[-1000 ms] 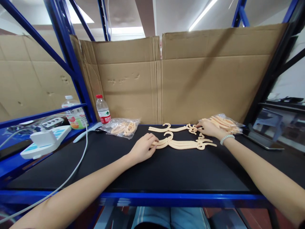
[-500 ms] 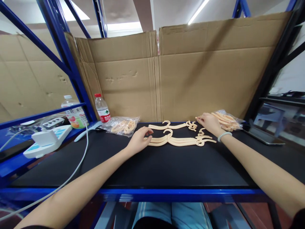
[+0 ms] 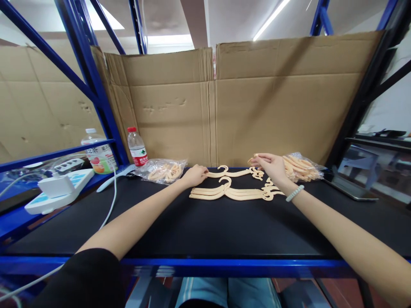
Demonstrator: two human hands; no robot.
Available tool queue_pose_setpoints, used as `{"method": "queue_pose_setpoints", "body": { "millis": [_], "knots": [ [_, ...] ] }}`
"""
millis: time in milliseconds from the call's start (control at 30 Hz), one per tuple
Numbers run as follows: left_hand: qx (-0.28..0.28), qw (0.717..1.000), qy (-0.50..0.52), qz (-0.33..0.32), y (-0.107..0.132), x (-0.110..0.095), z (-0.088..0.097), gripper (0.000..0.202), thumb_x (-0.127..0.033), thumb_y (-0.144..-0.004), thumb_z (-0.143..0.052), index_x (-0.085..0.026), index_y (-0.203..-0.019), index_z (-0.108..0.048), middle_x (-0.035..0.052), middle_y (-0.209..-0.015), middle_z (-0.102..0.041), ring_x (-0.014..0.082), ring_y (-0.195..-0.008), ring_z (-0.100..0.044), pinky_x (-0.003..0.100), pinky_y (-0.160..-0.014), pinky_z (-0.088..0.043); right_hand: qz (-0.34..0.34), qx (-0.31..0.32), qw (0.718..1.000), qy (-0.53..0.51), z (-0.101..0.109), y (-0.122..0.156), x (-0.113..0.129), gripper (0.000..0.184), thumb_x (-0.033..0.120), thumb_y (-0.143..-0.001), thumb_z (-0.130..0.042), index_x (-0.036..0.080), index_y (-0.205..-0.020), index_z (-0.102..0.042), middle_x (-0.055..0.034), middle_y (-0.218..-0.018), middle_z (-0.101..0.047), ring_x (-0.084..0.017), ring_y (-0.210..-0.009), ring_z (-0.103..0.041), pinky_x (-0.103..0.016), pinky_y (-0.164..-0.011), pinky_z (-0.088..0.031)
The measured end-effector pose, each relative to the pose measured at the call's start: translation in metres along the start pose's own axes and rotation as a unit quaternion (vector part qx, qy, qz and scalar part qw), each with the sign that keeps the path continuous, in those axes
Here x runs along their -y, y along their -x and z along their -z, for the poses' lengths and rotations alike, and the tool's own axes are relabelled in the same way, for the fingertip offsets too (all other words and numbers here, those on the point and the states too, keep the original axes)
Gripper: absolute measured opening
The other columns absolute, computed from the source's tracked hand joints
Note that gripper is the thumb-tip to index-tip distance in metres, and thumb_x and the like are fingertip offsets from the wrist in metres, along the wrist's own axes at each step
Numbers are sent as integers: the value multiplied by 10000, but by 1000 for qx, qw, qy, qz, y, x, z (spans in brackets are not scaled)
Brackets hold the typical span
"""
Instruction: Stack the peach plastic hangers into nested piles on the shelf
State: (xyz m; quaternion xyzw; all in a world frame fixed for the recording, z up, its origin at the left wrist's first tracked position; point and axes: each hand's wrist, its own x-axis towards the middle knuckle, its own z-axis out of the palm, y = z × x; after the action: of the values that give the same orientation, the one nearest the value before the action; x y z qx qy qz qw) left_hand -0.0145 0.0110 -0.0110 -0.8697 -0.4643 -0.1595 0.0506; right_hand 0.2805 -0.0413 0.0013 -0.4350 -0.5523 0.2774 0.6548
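A stack of cream plastic hangers (image 3: 231, 192) lies on the black shelf surface (image 3: 205, 226). Behind it lies a single cream hanger (image 3: 234, 173). My left hand (image 3: 193, 175) rests on the left end of that single hanger, fingers closed on it. My right hand (image 3: 270, 166) hovers over the hanger's right end and pinches a small cream clip piece (image 3: 253, 157) between its fingertips. A clear bag of cream parts (image 3: 300, 167) sits just right of my right hand. A second clear bag of cream parts (image 3: 163, 171) lies left of my left hand.
Cardboard sheets (image 3: 257, 102) wall off the back of the shelf. A water bottle (image 3: 137, 147) stands at the back left. A white power strip (image 3: 54, 190) and cable (image 3: 109, 205) lie on the left. A tablet (image 3: 349, 188) lies at the right. Blue rack posts (image 3: 93, 90) frame the shelf.
My left hand left the stacked hangers and moved back onto the single hanger's left end. My right hand lifted from the hanger's right end, holding a small clip piece.
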Motion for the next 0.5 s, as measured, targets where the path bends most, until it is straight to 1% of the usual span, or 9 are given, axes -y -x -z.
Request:
{"method": "queue_pose_setpoints", "body": {
  "millis": [100,200,267,367,500],
  "knots": [
    [18,1000,-20,-13,-10,0,-5,155,-150,-822,-533,-159,-921,-652,106,-1000,-672,252,-1005,-588,361,-878,-463,-38,9,998,-51,2,3,7,209,270,-713,-621,126,-854,-676,-106,-831,-719,-187,-702,-692,-261,-578,-544],
    [23,999,-36,-11,-15,1,-11,167,-134,-837,-517,-157,-961,-626,118,-1024,-637,249,-999,-578,363,-858,-465,-54,2,996,-72,4,5,12,204,264,-724,-569,120,-818,-679,-105,-809,-708,-172,-668,-677,-268,-583,-536],
    [27,999,-44,-10,-17,1,-15,168,-137,-839,-525,-160,-980,-614,119,-1039,-616,244,-998,-574,356,-850,-465,-56,0,995,-79,4,6,15,213,291,-719,-598,114,-804,-680,-107,-801,-702,-166,-654,-666,-263,-568,-523],
    [28,998,-51,-17,-18,1,-20,136,-153,-860,-511,-158,-955,-609,120,-1039,-602,240,-1006,-566,347,-858,-456,-47,0,996,-80,3,9,17,240,333,-670,-696,119,-779,-686,-94,-786,-695,-151,-637,-647,-233,-519,-492],
    [20,998,-47,-20,-19,-3,-22,105,-152,-867,-498,-147,-919,-590,120,-993,-629,244,-982,-584,335,-837,-454,-48,6,995,-83,4,12,15,297,354,-617,-770,131,-794,-685,-62,-756,-682,-110,-586,-605,-191,-443,-434]
  ]
}}
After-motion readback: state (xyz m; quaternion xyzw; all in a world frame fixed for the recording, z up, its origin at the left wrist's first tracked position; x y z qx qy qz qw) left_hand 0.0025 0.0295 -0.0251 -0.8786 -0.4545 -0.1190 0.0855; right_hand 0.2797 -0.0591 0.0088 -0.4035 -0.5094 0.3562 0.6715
